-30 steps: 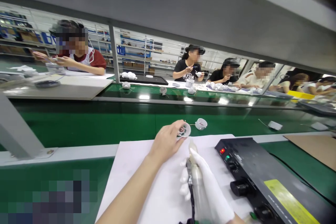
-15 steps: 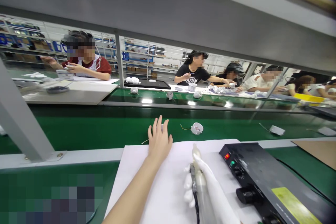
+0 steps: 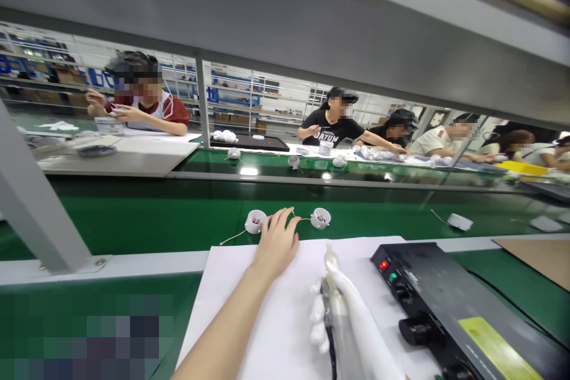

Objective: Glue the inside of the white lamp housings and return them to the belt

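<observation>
My bare left hand (image 3: 278, 240) reaches over the near edge of the green belt, fingers extended and slightly bent. Its fingertips are beside a small round white housing (image 3: 256, 221) with reddish parts inside and a thin wire trailing left. A second white housing (image 3: 320, 218), wire toward my fingers, sits to the right; whether I touch that wire cannot be made out. In a white glove, my right hand (image 3: 358, 314) is closed around a translucent pen-shaped handheld tool (image 3: 340, 306) with a black cable. The tool's tip points away from me above the white paper (image 3: 231, 297).
A black control box (image 3: 449, 297) with lit red and green switches and knobs stands at right. Flat white pieces (image 3: 460, 222) lie further right on the belt (image 3: 155, 214). A metal post (image 3: 48, 202) rises at left. Several co-workers sit across the line, under a grey overhead beam (image 3: 285, 24).
My left hand has shifted slightly right, uncovering the left housing. The near-belt pieces have moved left, while those on the far belt have moved right. My right hand stays nearly still.
</observation>
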Demonstrator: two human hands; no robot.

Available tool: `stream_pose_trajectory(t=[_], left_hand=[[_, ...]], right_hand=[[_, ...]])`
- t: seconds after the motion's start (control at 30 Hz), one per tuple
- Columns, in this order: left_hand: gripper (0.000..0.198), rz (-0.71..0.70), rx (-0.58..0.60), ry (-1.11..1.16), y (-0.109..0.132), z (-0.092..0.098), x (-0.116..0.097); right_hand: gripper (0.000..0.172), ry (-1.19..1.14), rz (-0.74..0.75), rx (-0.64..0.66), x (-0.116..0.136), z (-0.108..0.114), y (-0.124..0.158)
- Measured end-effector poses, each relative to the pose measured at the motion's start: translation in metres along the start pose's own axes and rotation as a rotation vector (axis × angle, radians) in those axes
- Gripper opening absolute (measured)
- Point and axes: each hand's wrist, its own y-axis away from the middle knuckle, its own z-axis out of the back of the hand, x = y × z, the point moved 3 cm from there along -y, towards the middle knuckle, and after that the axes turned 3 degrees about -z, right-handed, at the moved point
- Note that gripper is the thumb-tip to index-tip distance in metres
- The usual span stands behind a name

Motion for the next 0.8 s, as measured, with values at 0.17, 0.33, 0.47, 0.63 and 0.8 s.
stream_pose_trajectory(t=[0.17,0.33,0.47,0.63,0.8], left_hand=[[0.038,0.0,0.047,0.038,0.0007,-0.0019,0.0009],[0.038,0.007,0.06,0.068,0.0007,-0.002,0.0011],[0.035,0.059,0.054,0.092,0.0005,-0.0024,0.0033],[0.034,0.111,0.055,0.102,0.0009,-0.003,0.0063],[0.038,0.133,0.09,0.101,0.0014,-0.0051,0.0081]], right_hand=[[0.033,0.008,-0.007,0.004,-0.0001,-0.0013,0.0017],[0.034,0.019,-0.017,0.008,-0.0006,-0.0026,0.0033],[0.034,0.025,-0.023,0.008,-0.0004,-0.0028,0.0038],[0.034,0.025,-0.029,0.011,-0.0012,-0.0028,0.004],[0.032,0.027,-0.019,0.003,-0.0024,-0.0021,0.0031]])
